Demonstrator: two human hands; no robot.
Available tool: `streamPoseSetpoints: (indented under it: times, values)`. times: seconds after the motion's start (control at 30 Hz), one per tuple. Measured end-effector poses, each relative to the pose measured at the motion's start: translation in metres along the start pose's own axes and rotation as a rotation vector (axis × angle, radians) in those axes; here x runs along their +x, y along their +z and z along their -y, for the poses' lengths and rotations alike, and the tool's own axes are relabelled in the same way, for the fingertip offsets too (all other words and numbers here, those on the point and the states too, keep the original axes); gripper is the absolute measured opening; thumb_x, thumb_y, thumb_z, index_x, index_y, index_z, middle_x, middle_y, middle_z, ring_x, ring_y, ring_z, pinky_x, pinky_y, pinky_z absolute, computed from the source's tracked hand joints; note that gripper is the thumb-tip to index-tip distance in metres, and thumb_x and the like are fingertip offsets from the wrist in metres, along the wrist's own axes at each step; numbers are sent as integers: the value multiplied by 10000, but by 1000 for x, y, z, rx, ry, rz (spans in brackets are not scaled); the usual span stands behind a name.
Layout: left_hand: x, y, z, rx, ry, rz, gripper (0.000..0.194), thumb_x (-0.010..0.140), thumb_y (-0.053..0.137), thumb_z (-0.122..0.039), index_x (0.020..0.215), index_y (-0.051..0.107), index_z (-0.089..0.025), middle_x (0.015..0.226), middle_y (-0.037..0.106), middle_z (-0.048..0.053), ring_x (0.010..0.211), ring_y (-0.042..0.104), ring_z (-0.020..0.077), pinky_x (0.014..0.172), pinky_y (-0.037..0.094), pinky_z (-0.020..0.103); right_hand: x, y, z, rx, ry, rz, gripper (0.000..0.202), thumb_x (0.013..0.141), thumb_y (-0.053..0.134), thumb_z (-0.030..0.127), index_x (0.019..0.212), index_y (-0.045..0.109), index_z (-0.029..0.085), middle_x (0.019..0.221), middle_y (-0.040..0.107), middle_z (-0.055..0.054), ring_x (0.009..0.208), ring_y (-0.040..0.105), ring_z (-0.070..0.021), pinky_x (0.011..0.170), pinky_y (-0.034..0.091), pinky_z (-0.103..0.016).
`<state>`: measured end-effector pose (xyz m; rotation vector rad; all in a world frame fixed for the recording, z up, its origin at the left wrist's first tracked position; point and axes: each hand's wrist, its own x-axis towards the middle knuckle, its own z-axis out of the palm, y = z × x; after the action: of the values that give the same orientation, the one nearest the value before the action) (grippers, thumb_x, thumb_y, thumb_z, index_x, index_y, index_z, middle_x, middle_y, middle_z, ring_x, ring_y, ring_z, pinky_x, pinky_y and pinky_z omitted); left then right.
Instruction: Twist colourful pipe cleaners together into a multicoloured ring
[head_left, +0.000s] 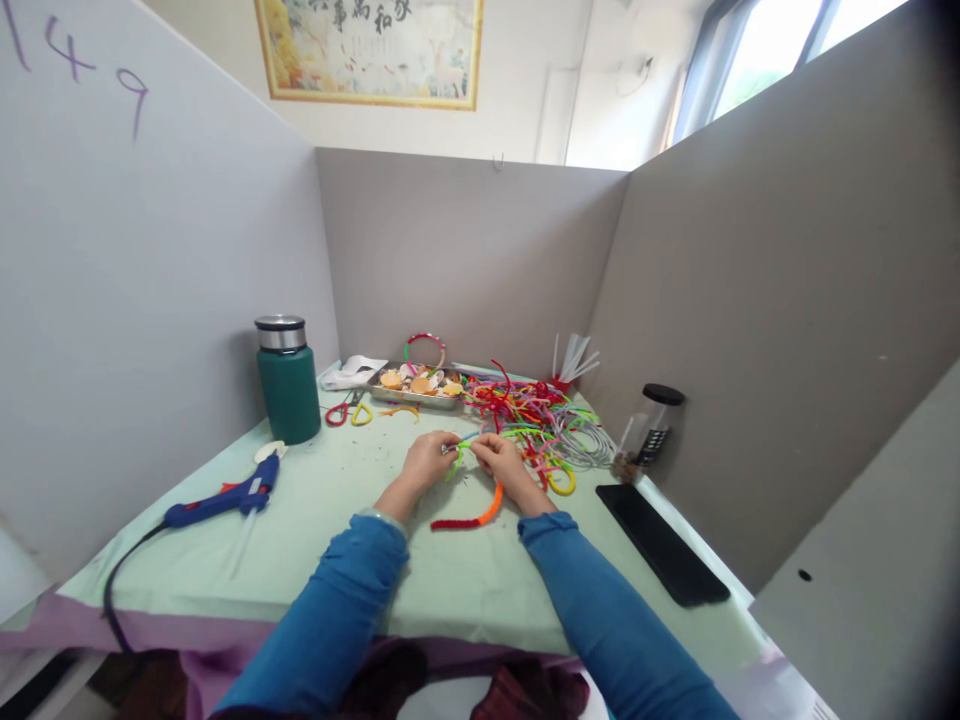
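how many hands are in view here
2: the left hand and the right hand, close together, both pinching a green strip over the table. No other hand shows.

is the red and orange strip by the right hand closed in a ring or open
Open: the strip curves below the right hand, its red end free.

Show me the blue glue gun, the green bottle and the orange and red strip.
Glue gun [223, 502], head view: its blue handle.
Bottle [289, 400], head view: its green side.
Strip [490, 513], head view: its orange stretch.
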<state>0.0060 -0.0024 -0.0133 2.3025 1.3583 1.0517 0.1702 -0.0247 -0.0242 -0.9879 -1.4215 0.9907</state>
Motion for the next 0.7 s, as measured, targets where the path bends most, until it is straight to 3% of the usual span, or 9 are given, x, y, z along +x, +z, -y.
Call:
streamPoseSetpoints:
  times: [0.37, 0.7]
  values:
    - [-1, 0, 1, -59, -5, -17, 262, 680, 596, -220, 925, 685, -219, 815, 665, 39, 746, 558, 160, 727, 392, 251, 1, -1, -1, -15, -6, 9, 243, 667, 596, 399, 645, 543, 163, 483, 437, 47, 451, 344, -77, 438, 241, -217]
    - [-3, 0, -2, -2, 131, -39, 243, 760, 526, -265, 936, 682, -200, 874, 661, 66, 766, 561, 155, 693, 381, 234, -1, 0, 2, 0, -2, -9, 220, 677, 591, 371, 625, 524, 167, 466, 422, 55, 436, 337, -74, 442, 234, -219]
